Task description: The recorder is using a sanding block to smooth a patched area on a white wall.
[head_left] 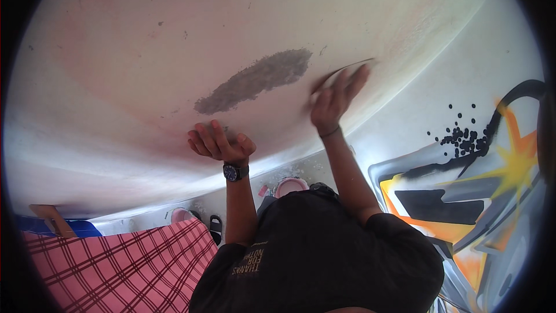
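Observation:
A pale, pinkish wall [145, 69] fills the space before me, with a rough grey bare patch [255, 80] across its middle. My right hand [335, 104] is raised to the right of this patch, slightly blurred. Its fingers lie stretched over a thin, curved, dark-edged sheet, apparently sandpaper [324, 82], pressed toward the wall. Just below the patch's left end is my left hand [220, 144], fingers apart and loosely bent, holding nothing I can see. Whether its fingertips touch the wall is unclear. A dark watch sits on the left wrist.
At the lower left spreads a pink checked cloth [127, 266], beside a blue thing [87, 229]. Pink tubs [291, 185] and a dark sandal [215, 229] are on the floor below. A wall with a colourful painting [463, 197] stands at the right.

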Available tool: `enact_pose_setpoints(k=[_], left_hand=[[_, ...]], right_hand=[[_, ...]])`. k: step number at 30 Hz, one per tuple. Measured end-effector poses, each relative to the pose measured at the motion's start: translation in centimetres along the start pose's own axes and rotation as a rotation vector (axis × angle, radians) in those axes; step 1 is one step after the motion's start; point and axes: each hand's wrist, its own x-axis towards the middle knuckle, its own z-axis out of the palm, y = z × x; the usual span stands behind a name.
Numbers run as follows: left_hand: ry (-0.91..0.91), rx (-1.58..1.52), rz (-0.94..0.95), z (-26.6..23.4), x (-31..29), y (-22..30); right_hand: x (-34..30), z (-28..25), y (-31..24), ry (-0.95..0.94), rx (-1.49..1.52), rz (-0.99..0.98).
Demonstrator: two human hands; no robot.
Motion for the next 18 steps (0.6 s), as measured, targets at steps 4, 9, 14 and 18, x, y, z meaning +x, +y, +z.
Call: enact_pose_setpoints(k=[4, 9, 14, 18], left_hand=[[-0.006, -0.01, -0.003, 0.1, 0.1, 0.0], [-0.008, -0.019, -0.002, -0.1, 0.1, -0.2], [-0.003, -0.011, -0.001, -0.1, 0.4, -0.2], [-0.018, 0.009, -0.012, -0.4, 0.3, -0.5]], right_hand=[[-2.4, -0.8, 1.7, -0.198, -0.16, -0.333], [0.9, -0.3, 0.1, 0.089, 0.047, 0.162], [-2.7, -0.4, 1.0, -0.16, -0.093, -0.188], [0.8, -0.6, 0.8, -0.048, -0.015, 0.025]])
